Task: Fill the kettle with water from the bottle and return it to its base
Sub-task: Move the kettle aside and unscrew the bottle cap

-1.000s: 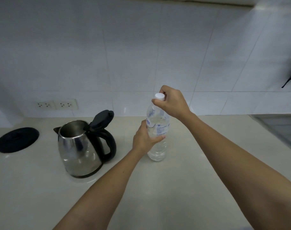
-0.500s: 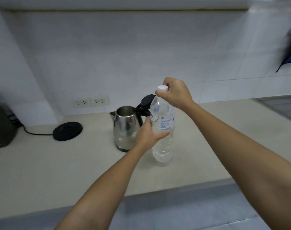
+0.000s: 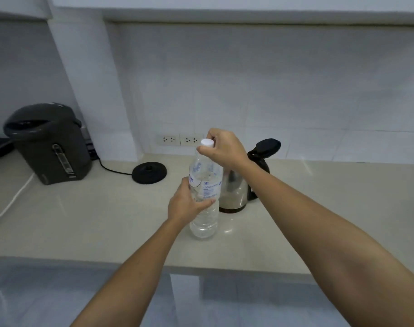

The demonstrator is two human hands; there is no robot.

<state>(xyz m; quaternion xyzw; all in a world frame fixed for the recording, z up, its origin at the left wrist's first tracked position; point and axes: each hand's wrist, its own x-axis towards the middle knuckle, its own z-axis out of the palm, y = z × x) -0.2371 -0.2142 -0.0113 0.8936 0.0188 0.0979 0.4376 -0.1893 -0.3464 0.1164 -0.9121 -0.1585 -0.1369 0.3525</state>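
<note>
A clear plastic water bottle (image 3: 204, 220) stands upright on the beige counter (image 3: 83, 215). My left hand (image 3: 186, 204) grips its middle at the label. My right hand (image 3: 222, 148) is closed around its white cap (image 3: 207, 143). Just behind the bottle on the right stands the steel kettle (image 3: 234, 192) with its black lid (image 3: 267, 147) flipped open; my right wrist hides part of it. The round black kettle base (image 3: 149, 172) lies to the left of the bottle, near the wall, with its cord running left.
A dark thermo pot (image 3: 48, 142) stands at the far left of the counter, with a white cable (image 3: 10, 201) beside it. Two wall sockets (image 3: 178, 139) sit above the kettle base. The counter's front edge (image 3: 130, 264) runs across below the bottle.
The view has pulled back and swung left, so the thermo pot now shows. Both hands keep their hold on the bottle and cap, and the bottle now overlaps the kettle.
</note>
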